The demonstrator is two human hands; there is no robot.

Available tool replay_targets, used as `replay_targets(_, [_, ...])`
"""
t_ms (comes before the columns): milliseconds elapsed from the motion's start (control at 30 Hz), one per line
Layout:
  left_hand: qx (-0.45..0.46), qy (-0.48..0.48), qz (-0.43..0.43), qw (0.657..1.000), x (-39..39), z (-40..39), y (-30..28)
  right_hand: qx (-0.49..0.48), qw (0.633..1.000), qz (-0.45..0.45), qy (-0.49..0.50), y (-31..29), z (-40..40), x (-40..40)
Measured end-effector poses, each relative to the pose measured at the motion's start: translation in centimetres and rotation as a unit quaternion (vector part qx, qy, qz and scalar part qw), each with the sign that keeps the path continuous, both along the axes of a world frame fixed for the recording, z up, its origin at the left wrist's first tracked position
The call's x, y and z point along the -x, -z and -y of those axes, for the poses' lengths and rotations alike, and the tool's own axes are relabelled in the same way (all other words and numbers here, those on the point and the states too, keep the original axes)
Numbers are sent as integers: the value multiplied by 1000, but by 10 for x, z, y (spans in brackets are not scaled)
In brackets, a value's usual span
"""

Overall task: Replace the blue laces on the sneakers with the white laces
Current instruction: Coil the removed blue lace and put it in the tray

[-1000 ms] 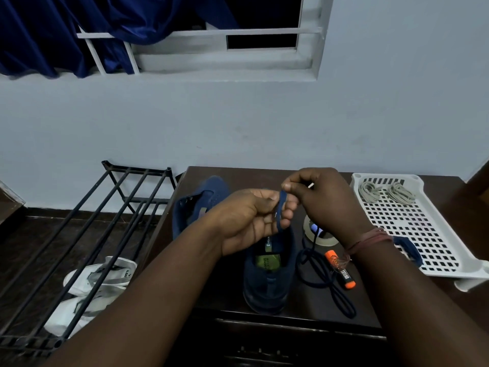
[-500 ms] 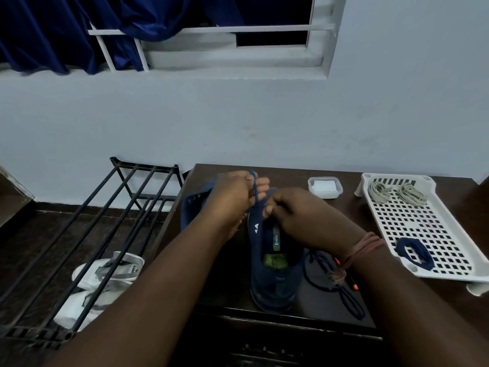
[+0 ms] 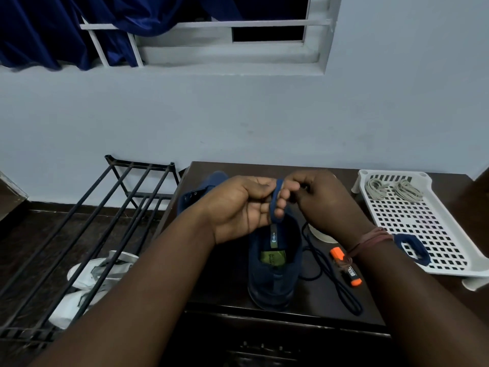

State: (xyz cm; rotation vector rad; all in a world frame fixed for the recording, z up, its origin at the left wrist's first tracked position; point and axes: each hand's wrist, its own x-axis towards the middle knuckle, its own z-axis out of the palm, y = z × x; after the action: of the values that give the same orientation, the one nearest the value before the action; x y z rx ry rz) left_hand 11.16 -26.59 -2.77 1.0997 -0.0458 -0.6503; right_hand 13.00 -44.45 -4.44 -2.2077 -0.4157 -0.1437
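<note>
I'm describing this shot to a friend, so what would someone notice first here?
Both hands meet mid-frame over the dark table: the left hand and the right hand hold a blue lace above a navy sneaker. To the right, a white tray holds two bundles of white laces at its far end.

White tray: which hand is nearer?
Right. The right hand is just left of the white tray, above the table; the left hand is farther left, over the sneaker, its fingers wrapped in blue lace.
</note>
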Motion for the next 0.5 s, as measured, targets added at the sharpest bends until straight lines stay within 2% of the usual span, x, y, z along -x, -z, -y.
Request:
replay_targets(100, [112,-84,-17,990,-4,1,-2,10,999,-23,-39,5,-9,1])
replay_targets(200, [120,-199,-21,972,-11,2,1,71,995,-22,-60,10,-15,3])
replay_targets(267, [55,-256,2,965,-15,4,4,96,992,-27,-76,10,-16,6])
replay_targets(367, [-113,-294,73,946,-18,8,6,103,991,-11,-82,3,-14,9])
replay_targets(434, [-225,-255,116,933,-16,10,9,93,993,40,-63,-4,-11,9])
replay_targets(500, [-295,-177,133,930,-11,11,13,105,989,96,-36,-10,-7,7])
